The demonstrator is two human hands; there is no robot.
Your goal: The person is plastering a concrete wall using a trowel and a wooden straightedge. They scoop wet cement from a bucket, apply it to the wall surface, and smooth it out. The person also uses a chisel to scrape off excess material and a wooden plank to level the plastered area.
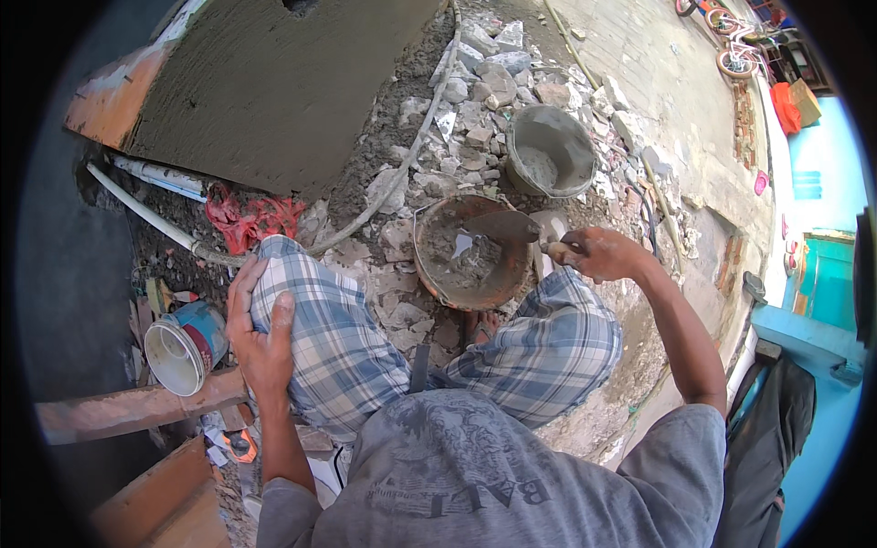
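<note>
My right hand [605, 254] is closed round the handle of a trowel [504, 226]. The trowel's blade reaches left over a bucket [501, 290] with an orange-brown inner wall. Wet grey mortar [466, 265] lies inside this bucket, which stands just in front of my knees. On my left knee rests my left hand [260, 340], fingers stretched out and apart, with nothing held. Beyond the mortar bucket, a second, grey bucket [577, 151] stands on the rubble with some grey material at its bottom.
A slab-like surface of fresh grey plaster [274, 100] fills the upper left. Broken stones [498, 82] and a pale hose [416, 146] lie ahead. Near my left hand are a white tub [174, 358], red plastic [247, 219] and a wooden beam [137, 409]. Bicycles [735, 55] stand far right.
</note>
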